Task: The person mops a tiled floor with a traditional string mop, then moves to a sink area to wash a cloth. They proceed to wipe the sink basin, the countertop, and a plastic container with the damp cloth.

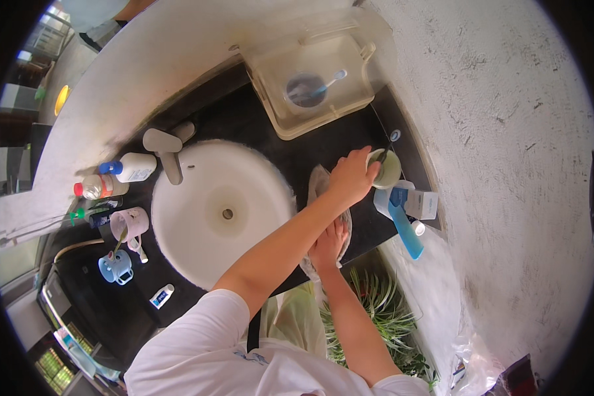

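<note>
Left hand: forearm reaches from the near left across the sink's right rim to the far right of the dark counter; fingers closed around a pale green cup, which stands on the counter close to the wall.

Right hand: arm comes up from the near edge, under the left forearm; palm pressed flat on a grey cloth spread on the counter just right of the basin. Whether its fingers grip the cloth cannot be told.

White round sink: centre of the counter, drain in the middle, grey tap at its far left rim.

Clear plastic bin: far side, right of the tap; holds a cup with a blue-handled toothbrush.

White box with blue panel: right, just near of the green cup, against the wall.

Blue tube: lying slantwise just near of that box.

White bottle, blue cap: left of the tap, on its side.

Clear bottle, red cap: just left and near of the white bottle.

Pink cup: left of the basin.

Light blue cup: near of the pink one.

Small white tube with blue label: near left of the basin.

Green plant: below the counter's near right edge.
</note>
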A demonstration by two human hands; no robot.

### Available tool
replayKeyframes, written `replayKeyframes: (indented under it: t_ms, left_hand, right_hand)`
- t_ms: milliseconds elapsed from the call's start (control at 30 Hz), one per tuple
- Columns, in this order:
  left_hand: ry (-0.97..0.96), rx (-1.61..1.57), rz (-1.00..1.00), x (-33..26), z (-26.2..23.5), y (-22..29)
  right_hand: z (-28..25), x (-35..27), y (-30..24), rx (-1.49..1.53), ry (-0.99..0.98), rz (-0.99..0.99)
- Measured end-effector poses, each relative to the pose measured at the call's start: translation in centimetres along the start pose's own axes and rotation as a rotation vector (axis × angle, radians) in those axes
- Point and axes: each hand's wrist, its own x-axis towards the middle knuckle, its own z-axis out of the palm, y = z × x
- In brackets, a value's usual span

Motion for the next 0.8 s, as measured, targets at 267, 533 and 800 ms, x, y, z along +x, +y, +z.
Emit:
replayKeyframes:
  t_ms: [267,533,800]
  left_hand:
    - [0.029,-1.251,-0.442,5.9,-4.3,-2.7]
    - [-0.109,-1.089,-0.26,0.5,-8.0,4.2]
    - [0.026,-0.793,-0.001,1.0,-11.8,4.1]
  right_hand:
    - [-1.6,-1.1,-0.6,-0.056,-0.146,0.033]
    - [0.4,1.4,0.5,-0.072,-0.154,-0.026]
    - [6.5,16.2,0.8,-0.009,-0.027,0.072]
